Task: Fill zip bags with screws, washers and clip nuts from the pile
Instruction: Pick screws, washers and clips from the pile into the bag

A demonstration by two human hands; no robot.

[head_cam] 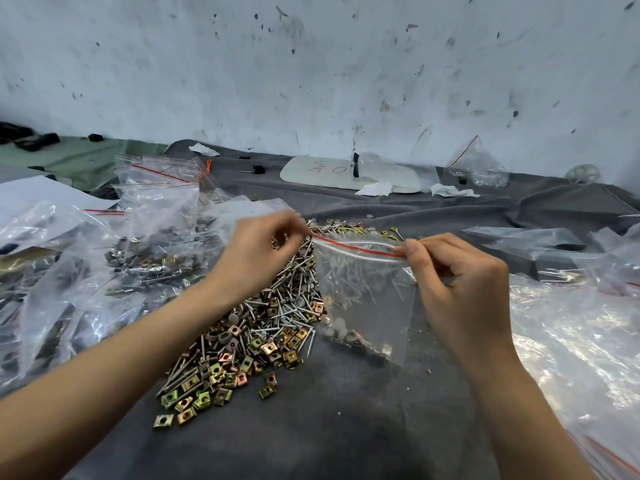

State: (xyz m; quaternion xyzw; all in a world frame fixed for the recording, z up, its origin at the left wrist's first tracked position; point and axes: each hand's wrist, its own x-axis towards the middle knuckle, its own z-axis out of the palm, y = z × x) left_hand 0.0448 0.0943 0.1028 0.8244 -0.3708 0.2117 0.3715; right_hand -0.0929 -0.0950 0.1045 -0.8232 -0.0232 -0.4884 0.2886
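The left hand point(258, 258) and right hand point(457, 289) each pinch an end of the red zip strip of a clear zip bag point(363, 299) at frame centre, hanging over the pile point(263, 327). Screws, pale washers and clip nuts lie at its bottom, blurred by the plastic. Filled bags point(152, 237) at left are glare-obscured; whether the zip is sealed cannot be told.

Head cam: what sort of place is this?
Probably an informal hardware-packing workbench: a loose pile of screws, washers and clip nuts on grey cloth, filled zip bags heaped at left, scuffed white wall behind. The left hand and right hand pinch a partly filled bag.
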